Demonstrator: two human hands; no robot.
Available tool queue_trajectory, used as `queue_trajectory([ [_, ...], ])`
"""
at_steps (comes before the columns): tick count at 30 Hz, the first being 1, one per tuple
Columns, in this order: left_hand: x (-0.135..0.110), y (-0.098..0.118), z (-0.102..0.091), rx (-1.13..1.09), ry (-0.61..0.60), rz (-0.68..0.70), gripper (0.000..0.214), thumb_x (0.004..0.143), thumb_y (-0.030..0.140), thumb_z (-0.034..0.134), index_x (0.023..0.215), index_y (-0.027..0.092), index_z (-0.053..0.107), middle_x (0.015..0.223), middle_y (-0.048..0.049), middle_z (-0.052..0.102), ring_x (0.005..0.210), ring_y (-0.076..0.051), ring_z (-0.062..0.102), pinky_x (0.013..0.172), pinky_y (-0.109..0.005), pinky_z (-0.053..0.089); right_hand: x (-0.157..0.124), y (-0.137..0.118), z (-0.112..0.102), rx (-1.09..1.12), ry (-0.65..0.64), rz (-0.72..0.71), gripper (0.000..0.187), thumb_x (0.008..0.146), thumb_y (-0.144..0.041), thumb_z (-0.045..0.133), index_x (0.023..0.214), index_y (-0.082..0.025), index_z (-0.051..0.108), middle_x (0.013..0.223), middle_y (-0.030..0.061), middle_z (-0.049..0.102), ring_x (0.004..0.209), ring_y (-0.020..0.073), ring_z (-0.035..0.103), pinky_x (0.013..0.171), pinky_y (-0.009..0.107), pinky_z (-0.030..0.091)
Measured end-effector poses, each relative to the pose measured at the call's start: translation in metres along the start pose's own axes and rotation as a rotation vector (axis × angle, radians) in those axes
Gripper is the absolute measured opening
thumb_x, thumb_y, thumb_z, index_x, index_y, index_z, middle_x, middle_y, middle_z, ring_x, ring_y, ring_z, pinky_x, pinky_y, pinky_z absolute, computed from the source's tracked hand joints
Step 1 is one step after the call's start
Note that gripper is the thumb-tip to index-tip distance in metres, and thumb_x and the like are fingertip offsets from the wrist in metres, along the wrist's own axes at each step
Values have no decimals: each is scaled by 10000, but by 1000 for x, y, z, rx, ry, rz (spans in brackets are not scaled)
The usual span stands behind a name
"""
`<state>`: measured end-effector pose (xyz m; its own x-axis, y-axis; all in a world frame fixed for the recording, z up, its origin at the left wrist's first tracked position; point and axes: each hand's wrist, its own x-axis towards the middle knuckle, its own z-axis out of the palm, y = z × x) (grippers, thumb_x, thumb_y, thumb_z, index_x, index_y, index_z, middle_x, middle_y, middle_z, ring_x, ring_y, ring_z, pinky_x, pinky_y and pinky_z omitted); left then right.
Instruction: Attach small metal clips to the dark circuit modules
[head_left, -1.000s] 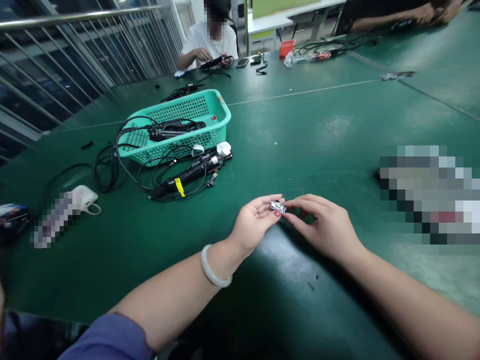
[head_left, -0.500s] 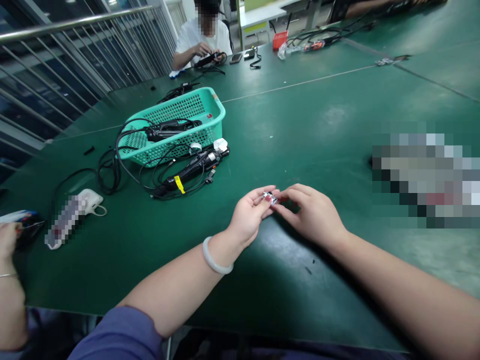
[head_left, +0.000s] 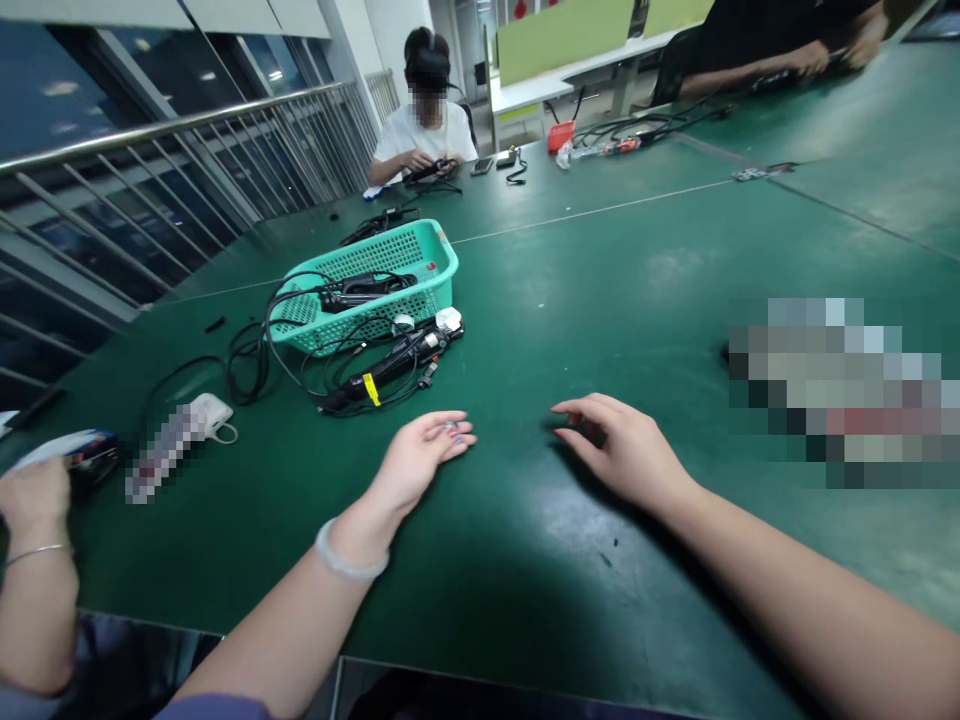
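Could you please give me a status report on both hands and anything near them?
Left hand: holding small silvery piece, mostly hidden. Right hand: empty-looking, thumb and forefinger parted. Black device beyond left hand.

Metal railing (head_left: 180, 127) beside dark windows (head_left: 37, 85)

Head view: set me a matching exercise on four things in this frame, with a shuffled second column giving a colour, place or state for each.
Column one
1. Left hand
2. Right hand
3. Basket
4. Yellow label

Column two
A. Turquoise, with open lattice walls
B. Curved, with nothing seen in its grip
C. On the black device lying outside the basket
D. Has a small light piece in its grip

Pairs: 1-D, 2-B, 3-A, 4-C
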<state>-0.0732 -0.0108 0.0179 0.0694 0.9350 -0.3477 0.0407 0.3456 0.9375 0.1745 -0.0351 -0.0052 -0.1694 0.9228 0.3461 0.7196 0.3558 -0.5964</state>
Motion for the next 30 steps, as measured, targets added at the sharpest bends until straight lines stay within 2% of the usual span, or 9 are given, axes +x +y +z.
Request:
queue_trajectory([
  [2,-4,-1,-29,240,133,122,260,782,259,606,1010,140,643,1010,-108,693,901,-185,672,917,-397,515,2,3,-1,14,-1,19,206,841,-286,539,1011,-220,635,811,20,616,663,144,560,644,299,482],
  [5,-11,-5,-58,672,216,272,303,829,325,525,1070,186,646,1031,-93,697,934,-208,667,918,-431,506,4,3,0,27,-13,35,212,835,-272,541,1017,-216,633,812,21,614,665,145,552,652,302,478],
  [8,-16,-8,-68,1060,218,493,265,832,328,524,1027,235,677,1068,-64,692,1012,-223,635,952,-419,479,4,2,1,36,-32,50,221,836,-262,534,1030,-215,629,822,23,616,681,147,556,666,304,477],
  [11,-18,-9,-66,1218,194,596,227,830,321,531,968,238,690,1053,-49,688,966,-201,640,890,-348,504,4,3,1,38,-33,52,228,839,-260,530,1040,-214,625,828,25,618,703,150,564,683,306,478],
  [18,-19,-6,-61,1227,154,571,186,834,340,519,863,240,672,931,-54,708,917,-224,628,847,-352,479,4,3,-1,43,-31,65,237,849,-259,505,1052,-206,615,842,34,626,725,160,576,695,314,481],
  [22,-25,-1,-62,1148,181,496,190,820,361,531,890,251,671,996,-53,703,988,-245,609,892,-380,453,4,2,-3,51,-21,57,228,859,-264,490,1045,-214,613,844,38,629,731,168,580,697,325,483],
  [24,-28,0,-64,1042,223,412,217,818,370,529,938,254,667,1059,-52,689,1016,-242,604,920,-394,440,5,2,-4,57,-15,59,228,860,-262,488,1045,-212,613,852,40,632,742,169,583,700,324,483],
  [27,-26,-6,-66,738,288,292,297,817,400,523,1016,209,633,1070,-81,682,1013,-224,615,935,-389,440,5,2,-5,63,-17,60,233,860,-259,488,1049,-205,614,862,42,636,753,169,584,703,319,481],
  [30,-18,-15,-53,563,296,241,345,817,419,524,1051,181,612,1025,-95,689,987,-211,618,934,-382,439,5,2,-4,80,-17,60,230,858,-255,492,1042,-203,619,846,38,637,737,164,581,696,312,480],
])
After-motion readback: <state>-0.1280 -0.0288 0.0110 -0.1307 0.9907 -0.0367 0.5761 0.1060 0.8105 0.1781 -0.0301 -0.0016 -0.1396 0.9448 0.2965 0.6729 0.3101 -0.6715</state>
